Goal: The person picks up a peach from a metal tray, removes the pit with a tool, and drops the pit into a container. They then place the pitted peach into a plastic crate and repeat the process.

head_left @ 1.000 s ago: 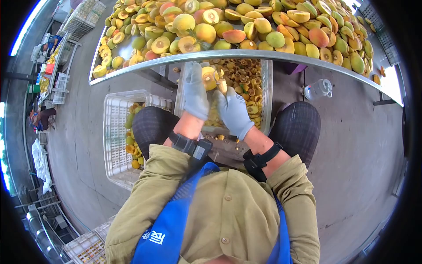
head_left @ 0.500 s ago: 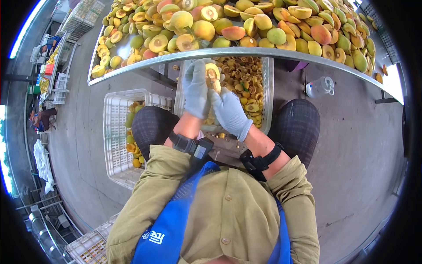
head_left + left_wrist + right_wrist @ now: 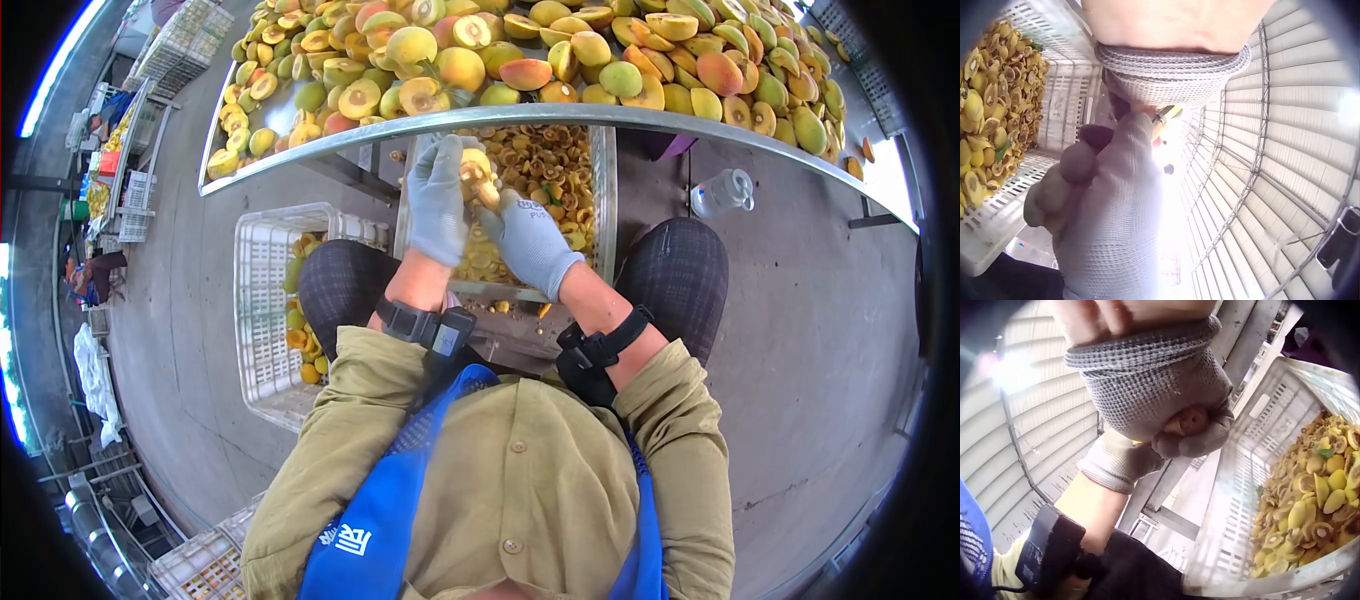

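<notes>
Beneath the table edge, my gloved left hand [image 3: 437,205] holds a halved yellow peach [image 3: 474,163] with its fingers curled round it. My gloved right hand [image 3: 535,243] grips a small tool by its wooden handle [image 3: 486,194], and the tool's front end is at the peach's cut face. That handle's round butt [image 3: 1194,420] pokes out of the right fist in the right wrist view. In the left wrist view the fingers [image 3: 1079,164] of the left hand curl, and the peach is mostly hidden behind the glove. Both hands hang over a white crate [image 3: 606,190] of peach scraps.
A metal-edged table [image 3: 400,128] bears a large heap of halved peaches [image 3: 460,68]. A second white crate [image 3: 262,310] with some peaches stands by the left knee. A clear plastic jug [image 3: 722,193] is on the floor near the right knee.
The tool was apart from the peach a second ago, then came to its cut face. The peach has since tilted in the left hand, and the right wrist has turned.
</notes>
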Motion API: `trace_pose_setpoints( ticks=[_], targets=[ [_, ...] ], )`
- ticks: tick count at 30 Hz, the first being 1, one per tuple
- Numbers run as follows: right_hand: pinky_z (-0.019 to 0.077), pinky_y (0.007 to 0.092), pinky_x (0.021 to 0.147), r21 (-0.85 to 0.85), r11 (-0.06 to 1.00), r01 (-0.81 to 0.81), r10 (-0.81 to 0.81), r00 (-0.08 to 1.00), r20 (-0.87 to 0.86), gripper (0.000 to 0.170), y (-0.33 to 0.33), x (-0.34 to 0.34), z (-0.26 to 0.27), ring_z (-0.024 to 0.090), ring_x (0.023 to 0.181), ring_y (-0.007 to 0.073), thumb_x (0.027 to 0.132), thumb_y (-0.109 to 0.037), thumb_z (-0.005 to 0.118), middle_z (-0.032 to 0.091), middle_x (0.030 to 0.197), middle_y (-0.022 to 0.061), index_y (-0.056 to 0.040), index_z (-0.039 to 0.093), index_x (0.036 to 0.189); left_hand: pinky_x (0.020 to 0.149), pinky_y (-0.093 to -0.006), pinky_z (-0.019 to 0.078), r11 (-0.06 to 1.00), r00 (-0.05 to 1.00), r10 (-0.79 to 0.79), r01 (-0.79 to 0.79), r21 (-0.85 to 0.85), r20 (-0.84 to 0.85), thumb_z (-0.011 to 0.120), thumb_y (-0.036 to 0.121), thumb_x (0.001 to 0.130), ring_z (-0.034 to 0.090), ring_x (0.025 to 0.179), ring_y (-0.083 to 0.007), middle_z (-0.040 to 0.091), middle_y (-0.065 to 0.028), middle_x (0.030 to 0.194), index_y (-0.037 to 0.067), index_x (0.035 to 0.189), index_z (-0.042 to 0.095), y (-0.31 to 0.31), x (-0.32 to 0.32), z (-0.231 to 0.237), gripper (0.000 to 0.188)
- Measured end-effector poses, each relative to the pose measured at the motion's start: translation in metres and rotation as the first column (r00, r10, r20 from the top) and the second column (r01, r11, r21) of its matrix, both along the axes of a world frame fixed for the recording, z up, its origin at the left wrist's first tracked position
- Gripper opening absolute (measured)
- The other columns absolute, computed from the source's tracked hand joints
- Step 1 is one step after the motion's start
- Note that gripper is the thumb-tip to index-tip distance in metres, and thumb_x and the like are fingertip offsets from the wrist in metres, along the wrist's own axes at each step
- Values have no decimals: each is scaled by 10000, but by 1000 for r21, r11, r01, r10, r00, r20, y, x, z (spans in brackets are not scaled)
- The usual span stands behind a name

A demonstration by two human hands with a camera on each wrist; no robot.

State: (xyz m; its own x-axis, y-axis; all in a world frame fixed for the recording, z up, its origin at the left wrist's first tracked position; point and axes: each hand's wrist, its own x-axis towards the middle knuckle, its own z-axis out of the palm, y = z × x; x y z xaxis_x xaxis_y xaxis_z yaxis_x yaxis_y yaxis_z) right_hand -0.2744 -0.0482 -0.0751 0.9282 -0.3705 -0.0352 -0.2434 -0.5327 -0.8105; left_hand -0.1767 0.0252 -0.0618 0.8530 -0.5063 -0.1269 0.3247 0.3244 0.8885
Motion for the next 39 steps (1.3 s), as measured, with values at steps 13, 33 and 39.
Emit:
trace_pose_setpoints(
  ticks=[13, 33, 39],
  targets=[
    [459, 454, 601, -121, 989, 83, -83, 997, 7, 325, 11, 0, 3, 584, 700, 408, 900, -303, 507, 587, 726, 239, 20, 481, 884, 627, -324, 547, 994, 987, 76, -85, -64, -142, 496, 330, 927, 596, 730, -185, 575, -85, 894, 32, 1023, 524, -2, -4, 2, 314],
    [406, 321, 369, 845, 535, 29, -15, 1000, -24, 368, 13, 2, 37, 497, 390, 191, 930, -317, 457, 516, 565, 92, 16, 485, 776, 621, -264, 518, 995, 991, 78, -70, -73, 112, 517, 260, 925, 608, 672, -155, 616, -59, 809, 34, 938, 605, 0, -1, 11, 243],
    [378, 264, 328, 885, 465, -5, 35, 999, -13, 423, 10, -2, 37, 464, 370, 120, 951, -353, 419, 489, 550, 48, 37, 492, 806, 647, -262, 515, 997, 987, 35, -23, -77, 158, 511, 258, 930, 619, 725, -159, 631, -72, 855, 31, 975, 605, -1, -4, 6, 250]
  ],
)
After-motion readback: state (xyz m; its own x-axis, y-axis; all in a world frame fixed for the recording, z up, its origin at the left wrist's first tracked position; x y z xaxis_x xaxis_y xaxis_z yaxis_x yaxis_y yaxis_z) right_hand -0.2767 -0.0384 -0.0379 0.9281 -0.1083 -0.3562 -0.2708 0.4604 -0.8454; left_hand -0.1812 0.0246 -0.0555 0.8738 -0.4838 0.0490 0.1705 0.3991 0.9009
